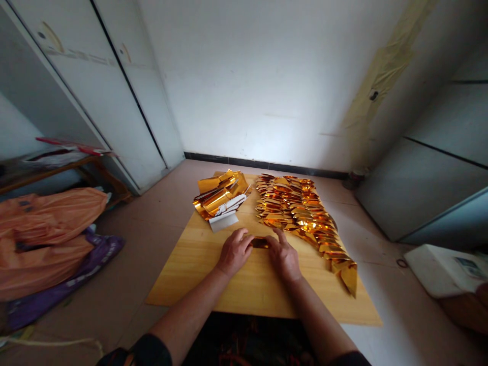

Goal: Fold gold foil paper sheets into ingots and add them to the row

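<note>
Two bare hands, one gold foil piece [260, 243], one wooden board [251, 292], one pile of loose sheets [219, 200] and one spread of folded pieces [293, 203], too overlapped to count. The foil piece lies between the hands, above the board: left hand [235, 252] gripping its left end, right hand [284, 255] its right. Forearms converge forward; fingers bend inward, backs of the hands upward.

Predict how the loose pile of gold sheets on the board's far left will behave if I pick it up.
The pile of gold sheets probably comes apart, since its sheets lie at uneven angles. Single sheets look thin, so likely light and bendy; some visibly curve. Their shiny faces may slide over one another.
</note>
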A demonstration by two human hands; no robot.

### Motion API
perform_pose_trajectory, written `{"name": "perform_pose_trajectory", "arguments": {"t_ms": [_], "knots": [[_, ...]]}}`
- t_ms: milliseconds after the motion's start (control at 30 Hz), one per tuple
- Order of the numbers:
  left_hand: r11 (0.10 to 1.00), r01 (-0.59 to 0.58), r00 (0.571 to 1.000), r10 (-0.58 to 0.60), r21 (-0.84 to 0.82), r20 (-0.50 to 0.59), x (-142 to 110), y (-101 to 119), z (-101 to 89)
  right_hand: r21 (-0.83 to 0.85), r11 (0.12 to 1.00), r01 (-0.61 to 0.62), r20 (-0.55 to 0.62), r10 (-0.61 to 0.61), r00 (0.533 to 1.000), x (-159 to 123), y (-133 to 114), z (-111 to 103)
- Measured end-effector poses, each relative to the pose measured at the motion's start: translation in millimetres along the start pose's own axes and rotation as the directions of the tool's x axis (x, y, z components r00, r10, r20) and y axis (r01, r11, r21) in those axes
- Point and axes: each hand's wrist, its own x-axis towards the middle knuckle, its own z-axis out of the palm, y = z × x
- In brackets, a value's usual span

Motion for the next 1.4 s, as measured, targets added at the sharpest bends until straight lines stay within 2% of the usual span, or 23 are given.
{"name": "perform_pose_trajectory", "arguments": {"t_ms": [333, 700, 1033, 1233, 1400], "knots": [[0.999, -0.046, 0.998, 0.045, -0.021, -0.038, -1.4, 1.8, -2.4, -0.037, 0.999, 0.037, 0.013, -0.036, 0.999, -3.3, -0.8, 2.0], [0.985, -0.172, 0.981, 0.169, 0.028, 0.096, -1.8, 4.8, -11.6, 0.02, 0.997, 0.068, 0.018, -0.068, 0.998, -6.6, 1.0, -5.1], [0.977, -0.193, 0.98, 0.196, -0.096, 0.023, -0.2, 1.5, -9.8, 0.22, 0.957, 0.187, 0.018, -0.196, 0.98, -0.8, 21.6, -7.5], [0.974, -0.205, 0.975, 0.212, -0.1, 0.063, -1.0, -3.4, -11.3, 0.177, 0.963, 0.202, 0.052, -0.214, 0.975, 4.0, 18.6, -11.5], [0.977, -0.179, 0.979, 0.189, -0.12, 0.076, -2.4, -4.6, -12.6, 0.132, 0.98, 0.15, 0.119, -0.166, 0.979, 7.3, 15.5, -14.3]]}}
